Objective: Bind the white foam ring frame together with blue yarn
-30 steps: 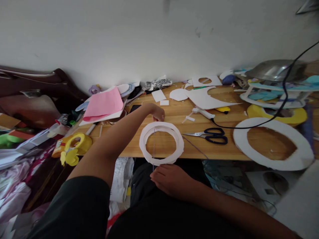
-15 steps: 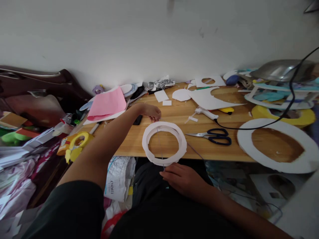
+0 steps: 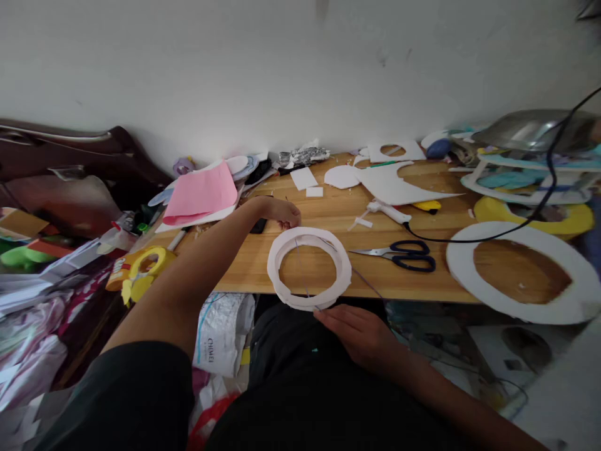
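Note:
A white foam ring (image 3: 345, 269) lies at the near edge of the wooden table (image 3: 328, 219). My left hand (image 3: 284, 215) rests at the ring's far rim, fingers curled and pinched on a thin thread. That thread (image 3: 303, 269) runs across the ring's hole toward me. My right hand (image 3: 359, 335) is below the table edge, just under the ring's near rim, fingers closed on the thread's near end. A further length of thread trails off to the right over the table edge.
Black-handled scissors (image 3: 408, 255) lie right of the ring. A white glue gun (image 3: 387, 213) with a black cable sits behind them. A large white ring (image 3: 516, 272) is at right, pink paper (image 3: 201, 194) at left, foam offcuts (image 3: 389, 185) at the back, and clutter at both ends.
My right hand has slid rightward along the table's near edge, drawing the thread at more of a slant across the ring. My left hand stays at the far rim.

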`<state>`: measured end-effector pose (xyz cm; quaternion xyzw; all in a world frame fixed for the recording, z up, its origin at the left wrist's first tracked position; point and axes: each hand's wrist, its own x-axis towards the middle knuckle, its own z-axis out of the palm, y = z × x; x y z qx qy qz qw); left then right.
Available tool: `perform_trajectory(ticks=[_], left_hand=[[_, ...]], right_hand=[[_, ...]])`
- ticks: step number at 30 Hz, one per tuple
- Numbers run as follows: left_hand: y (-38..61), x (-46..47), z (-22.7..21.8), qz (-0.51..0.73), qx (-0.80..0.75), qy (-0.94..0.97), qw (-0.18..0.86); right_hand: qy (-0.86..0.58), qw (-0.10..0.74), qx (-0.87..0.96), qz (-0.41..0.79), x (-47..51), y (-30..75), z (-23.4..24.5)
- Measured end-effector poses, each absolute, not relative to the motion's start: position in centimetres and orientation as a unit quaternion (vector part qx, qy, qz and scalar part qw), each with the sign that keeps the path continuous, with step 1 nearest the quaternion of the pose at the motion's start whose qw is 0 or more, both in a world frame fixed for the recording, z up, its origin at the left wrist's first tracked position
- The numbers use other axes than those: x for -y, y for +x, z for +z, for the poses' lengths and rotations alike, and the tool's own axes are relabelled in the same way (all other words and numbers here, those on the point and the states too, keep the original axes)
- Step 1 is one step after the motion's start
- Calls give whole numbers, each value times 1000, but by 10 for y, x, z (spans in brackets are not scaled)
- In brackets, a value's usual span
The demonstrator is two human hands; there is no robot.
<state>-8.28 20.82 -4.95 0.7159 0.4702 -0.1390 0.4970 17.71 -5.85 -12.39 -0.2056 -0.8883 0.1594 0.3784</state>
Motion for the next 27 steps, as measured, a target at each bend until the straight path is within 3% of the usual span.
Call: perform_trajectory(ticks=[6, 16, 27], left_hand=[[-87, -208, -52, -149, -466, 714, 502], [-90, -193, -51, -123, -496, 724, 463], [-142, -132, -46, 64, -570, 736, 359]], right_hand=[[-346, 404, 790, 304, 67, 191, -143], [-473, 403, 674, 400, 61, 180, -143], [-458, 437, 674, 381, 59, 177, -142]])
